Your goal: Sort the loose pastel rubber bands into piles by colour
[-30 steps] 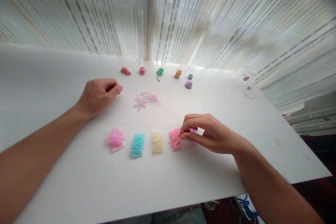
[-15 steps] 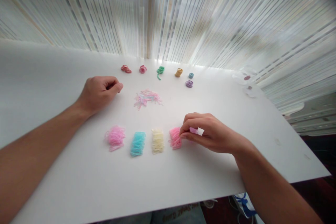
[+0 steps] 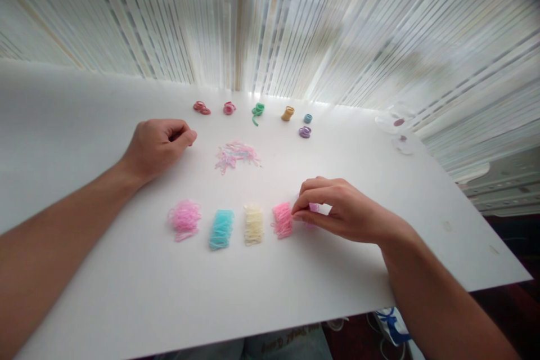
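Note:
My right hand [image 3: 341,208] is pinched at the right edge of a bright pink bundle of small bands [image 3: 282,220]; whatever its fingertips hold is too small to make out. Behind its fingers a lilac-pink bundle [image 3: 313,208] is partly hidden. Leftward in the same row lie a cream bundle [image 3: 253,225], a turquoise bundle [image 3: 221,229] and a looser pink bundle [image 3: 186,219]. My left hand [image 3: 158,146] rests closed on the white table [image 3: 139,292], left of a loose pile of mixed pale bands [image 3: 237,156]. Its palm is hidden.
Along the back lie small coils: red [image 3: 202,108], rose [image 3: 229,108], green [image 3: 258,111], yellow [image 3: 287,113], blue [image 3: 307,118] and purple [image 3: 305,132]. Clear plastic pieces [image 3: 404,144] lie at the right, before a striped curtain [image 3: 270,22].
My right hand has shifted slightly right and up, uncovering more of the bright pink bundle's right edge. My left hand stays closed in nearly the same place.

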The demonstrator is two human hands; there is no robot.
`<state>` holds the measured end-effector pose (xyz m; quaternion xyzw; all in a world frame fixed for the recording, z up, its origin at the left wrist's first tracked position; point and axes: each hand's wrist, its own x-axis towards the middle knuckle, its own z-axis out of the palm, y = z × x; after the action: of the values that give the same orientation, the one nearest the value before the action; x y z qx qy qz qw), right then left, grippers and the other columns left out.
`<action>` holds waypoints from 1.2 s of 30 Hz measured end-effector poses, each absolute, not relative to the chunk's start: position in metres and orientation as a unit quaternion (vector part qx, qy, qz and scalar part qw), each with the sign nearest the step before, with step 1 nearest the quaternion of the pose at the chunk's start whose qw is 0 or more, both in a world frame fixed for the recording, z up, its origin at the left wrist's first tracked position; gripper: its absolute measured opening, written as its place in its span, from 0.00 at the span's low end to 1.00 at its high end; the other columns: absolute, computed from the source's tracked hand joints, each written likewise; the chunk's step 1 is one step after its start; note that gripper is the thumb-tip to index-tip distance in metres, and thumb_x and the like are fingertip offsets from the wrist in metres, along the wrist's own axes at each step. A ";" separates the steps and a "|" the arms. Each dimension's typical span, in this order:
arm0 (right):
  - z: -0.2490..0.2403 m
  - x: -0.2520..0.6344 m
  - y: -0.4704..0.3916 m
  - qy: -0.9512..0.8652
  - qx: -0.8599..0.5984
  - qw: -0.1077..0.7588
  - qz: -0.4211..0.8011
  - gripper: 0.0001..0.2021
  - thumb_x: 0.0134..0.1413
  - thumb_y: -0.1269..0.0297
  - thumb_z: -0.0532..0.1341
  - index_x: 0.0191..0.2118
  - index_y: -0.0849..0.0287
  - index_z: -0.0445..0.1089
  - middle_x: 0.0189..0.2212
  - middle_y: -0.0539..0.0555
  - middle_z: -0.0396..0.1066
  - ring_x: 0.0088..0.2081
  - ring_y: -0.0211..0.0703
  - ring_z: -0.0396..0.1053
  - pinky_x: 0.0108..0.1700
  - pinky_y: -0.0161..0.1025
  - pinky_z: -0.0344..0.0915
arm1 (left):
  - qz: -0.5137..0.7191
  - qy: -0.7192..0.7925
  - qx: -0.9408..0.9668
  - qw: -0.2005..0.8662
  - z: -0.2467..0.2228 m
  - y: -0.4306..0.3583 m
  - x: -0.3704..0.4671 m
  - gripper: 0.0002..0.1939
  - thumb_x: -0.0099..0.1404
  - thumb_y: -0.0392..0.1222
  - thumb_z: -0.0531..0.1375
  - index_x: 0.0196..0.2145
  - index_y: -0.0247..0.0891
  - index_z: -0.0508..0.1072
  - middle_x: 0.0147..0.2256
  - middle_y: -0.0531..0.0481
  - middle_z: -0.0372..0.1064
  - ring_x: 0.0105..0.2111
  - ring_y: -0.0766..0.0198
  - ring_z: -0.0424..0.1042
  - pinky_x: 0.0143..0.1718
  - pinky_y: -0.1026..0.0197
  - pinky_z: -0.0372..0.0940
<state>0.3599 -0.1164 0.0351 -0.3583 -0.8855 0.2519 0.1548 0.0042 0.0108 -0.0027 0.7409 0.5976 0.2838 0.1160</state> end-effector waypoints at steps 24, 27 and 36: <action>0.012 0.389 -0.088 -0.699 -0.592 0.376 0.140 0.20 0.64 0.47 0.66 0.29 0.58 0.76 0.23 0.52 0.70 0.25 0.39 0.59 0.29 0.40 0.57 | 0.273 0.597 0.744 0.125 0.003 0.009 0.004 0.17 0.64 0.51 0.57 0.25 0.36 0.71 0.19 0.57 0.56 0.27 0.67 0.59 0.34 0.61 0.53; -0.004 0.399 -0.075 -0.650 -0.625 0.404 0.153 0.20 0.62 0.46 0.66 0.31 0.59 0.78 0.24 0.52 0.71 0.26 0.39 0.61 0.30 0.40 0.57 | 0.275 0.594 0.745 0.127 0.002 0.010 0.003 0.17 0.64 0.51 0.56 0.25 0.36 0.71 0.19 0.56 0.58 0.28 0.66 0.60 0.34 0.61 0.54; -0.028 0.412 -0.051 -0.617 -0.650 0.415 0.157 0.20 0.61 0.46 0.64 0.33 0.60 0.78 0.25 0.51 0.72 0.28 0.39 0.63 0.32 0.39 0.58 | 0.301 0.579 0.743 0.146 0.004 0.011 0.001 0.16 0.64 0.50 0.57 0.26 0.36 0.72 0.20 0.56 0.59 0.27 0.65 0.60 0.34 0.60 0.54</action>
<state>0.4118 -0.0513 -0.0282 -0.6500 -0.6170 0.1570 0.4149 0.0009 0.0113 0.0037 0.7433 0.5794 0.3007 0.1461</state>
